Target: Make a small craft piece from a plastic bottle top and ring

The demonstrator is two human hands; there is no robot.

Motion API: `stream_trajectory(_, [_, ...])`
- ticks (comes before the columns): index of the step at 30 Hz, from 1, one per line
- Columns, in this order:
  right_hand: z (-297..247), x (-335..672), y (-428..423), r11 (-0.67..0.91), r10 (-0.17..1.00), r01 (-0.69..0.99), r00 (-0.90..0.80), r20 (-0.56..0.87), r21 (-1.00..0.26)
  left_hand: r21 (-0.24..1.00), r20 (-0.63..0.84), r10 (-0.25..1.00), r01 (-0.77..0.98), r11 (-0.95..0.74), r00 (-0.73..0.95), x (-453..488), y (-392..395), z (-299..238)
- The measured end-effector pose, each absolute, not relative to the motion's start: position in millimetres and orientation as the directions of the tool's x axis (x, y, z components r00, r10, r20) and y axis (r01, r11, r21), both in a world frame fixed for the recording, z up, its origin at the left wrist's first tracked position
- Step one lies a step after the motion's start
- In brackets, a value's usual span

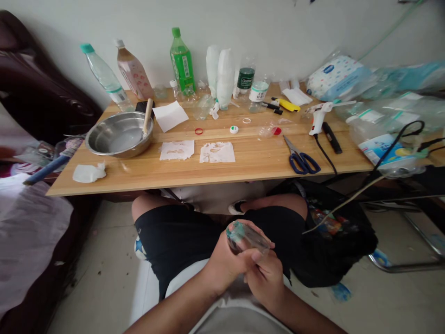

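Above my lap, my left hand (221, 260) and my right hand (267, 276) are both closed around a clear plastic bottle piece (253, 237). Its upper left end is covered in crumpled teal material, and my fingers hide part of its sides. The left hand wraps the end with the teal, while the right hand grips the lower right end. The piece lies tilted, in front of the table edge and apart from the tabletop.
On the wooden table (139, 178) stand a steel bowl (99, 146) with a wooden-handled tool, a green bottle (182, 65), stacked white cups (225, 76) and several clear bottles. Scissors (301, 160) and a glue gun (318, 118) with its cord lie right. Two stained papers (222, 157) lie near the front.
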State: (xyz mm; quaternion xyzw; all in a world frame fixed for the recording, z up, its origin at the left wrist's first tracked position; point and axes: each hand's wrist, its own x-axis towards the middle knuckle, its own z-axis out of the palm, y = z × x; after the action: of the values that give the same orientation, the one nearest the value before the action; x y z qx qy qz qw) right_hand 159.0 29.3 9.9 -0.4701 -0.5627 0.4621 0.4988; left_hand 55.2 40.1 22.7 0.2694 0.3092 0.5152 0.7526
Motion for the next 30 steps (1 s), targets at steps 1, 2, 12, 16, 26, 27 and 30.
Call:
stream_trajectory(1, [8.9, 158.9, 29.4, 0.140, 0.988, 0.076, -0.074, 0.134, -0.987, 0.721, -0.194, 0.942, -0.611, 0.327, 0.275, 55.4, 40.2, 22.5])
stream_trajectory(2, [7.9, 158.8, 29.6, 0.158, 0.985, 0.090, -0.086, 0.151, -0.983, 0.719, -0.200, 0.942, -0.612, 0.329, 0.270, 55.8, 40.2, 22.5])
stream_trajectory(12, [4.5, 159.8, 33.3, 0.319, 0.942, 0.148, -0.159, 0.296, -0.936, 0.765, -0.168, 0.946, -0.569, 0.302, 0.277, 50.9, 40.3, 20.7])
stream_trajectory(16, [4.0, 161.0, 31.7, 0.381, 0.924, 0.193, -0.100, 0.368, -0.904, 0.742, -0.108, 0.958, -0.620, 0.254, 0.264, 50.4, 40.7, 18.2])
stream_trajectory(26, [-15.6, 163.3, 39.0, 0.669, 0.699, 0.313, 0.042, 0.714, -0.674, 0.641, -0.013, 0.981, -0.752, 0.156, 0.193, 60.2, 40.6, 18.9])
stream_trajectory(27, [-19.6, 163.6, 39.7, 0.676, 0.684, 0.344, 0.038, 0.729, -0.652, 0.632, -0.013, 0.982, -0.760, 0.153, 0.187, 61.9, 40.3, 17.9])
stream_trajectory(30, [-29.7, 165.3, 39.7, 0.637, 0.653, 0.480, 0.081, 0.753, -0.604, 0.617, -0.017, 0.984, -0.773, 0.148, 0.175, 66.7, 39.8, 16.2])
